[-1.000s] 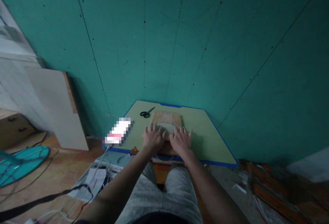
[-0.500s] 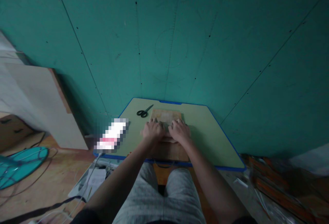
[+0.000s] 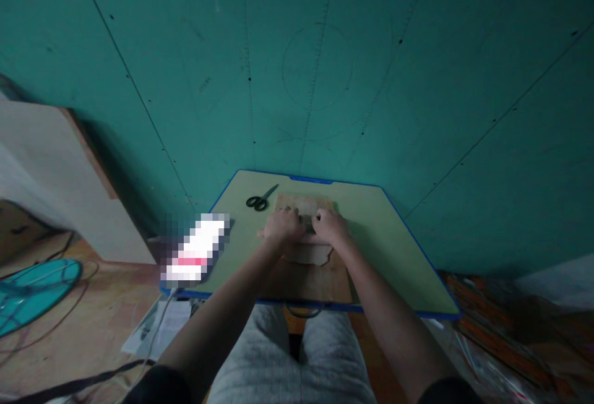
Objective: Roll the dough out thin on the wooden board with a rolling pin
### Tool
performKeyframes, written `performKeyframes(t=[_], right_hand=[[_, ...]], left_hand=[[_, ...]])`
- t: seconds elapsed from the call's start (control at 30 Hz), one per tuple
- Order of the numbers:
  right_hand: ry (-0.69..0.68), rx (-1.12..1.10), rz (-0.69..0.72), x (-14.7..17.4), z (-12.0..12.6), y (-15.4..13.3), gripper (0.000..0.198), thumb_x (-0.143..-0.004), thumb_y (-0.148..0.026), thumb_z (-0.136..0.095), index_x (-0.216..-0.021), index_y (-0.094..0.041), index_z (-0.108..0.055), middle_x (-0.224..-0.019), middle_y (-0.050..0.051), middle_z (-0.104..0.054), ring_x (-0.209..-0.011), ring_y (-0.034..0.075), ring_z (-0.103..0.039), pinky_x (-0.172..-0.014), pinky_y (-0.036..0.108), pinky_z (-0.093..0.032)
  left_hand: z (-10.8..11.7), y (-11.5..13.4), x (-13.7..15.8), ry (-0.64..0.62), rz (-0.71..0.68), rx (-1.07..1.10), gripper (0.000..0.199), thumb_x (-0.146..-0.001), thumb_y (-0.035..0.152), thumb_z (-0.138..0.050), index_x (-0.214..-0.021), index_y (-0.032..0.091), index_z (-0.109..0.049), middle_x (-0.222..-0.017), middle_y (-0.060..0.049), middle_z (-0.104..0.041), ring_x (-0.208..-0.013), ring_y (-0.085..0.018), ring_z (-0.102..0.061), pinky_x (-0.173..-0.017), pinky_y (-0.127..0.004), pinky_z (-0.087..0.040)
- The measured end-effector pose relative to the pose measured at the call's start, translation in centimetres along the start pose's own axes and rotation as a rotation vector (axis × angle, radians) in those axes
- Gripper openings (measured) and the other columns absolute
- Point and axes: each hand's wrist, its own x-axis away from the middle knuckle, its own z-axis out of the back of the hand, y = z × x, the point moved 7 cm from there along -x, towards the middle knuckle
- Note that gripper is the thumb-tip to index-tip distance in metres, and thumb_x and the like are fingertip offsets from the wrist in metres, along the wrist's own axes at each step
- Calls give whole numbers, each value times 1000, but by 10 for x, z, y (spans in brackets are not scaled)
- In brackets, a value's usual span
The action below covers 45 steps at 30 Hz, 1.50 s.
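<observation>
Our left hand (image 3: 284, 226) and right hand (image 3: 330, 226) press, fingers curled, on a roller (image 3: 301, 239) over dough (image 3: 309, 254); scissors (image 3: 260, 200) lie far left on the counter (image 3: 394, 255).

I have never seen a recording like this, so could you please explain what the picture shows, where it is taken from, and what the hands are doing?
No machine is involved: a person works with two bare hands. The one picture comes from a camera worn on the head, looking forward and down, so you see the person's own forearms and knees.

The left hand and right hand lie side by side, fingers curled, pressing on a pale, flattish roll-like piece on a wooden board; what it is made of I cannot tell in this dim light. The board rests on a greenish tabletop with a blue edge. Black scissors lie untouched beyond the left hand, and a blurred-out object sits at the table's left side. A green wall stands behind.
</observation>
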Motion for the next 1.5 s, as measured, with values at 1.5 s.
performKeyframes(t=[1.5], right_hand=[[362, 50, 177, 52, 8, -4, 29, -97, -26, -41, -84, -23, -67, -90, 5, -70, -80, 16, -63, -65, 28, -32]], left_hand=[[-6, 2, 29, 184, 3, -37, 33, -97, 29, -35, -94, 17, -66, -97, -12, -69, -95, -25, -67, -80, -36, -50]])
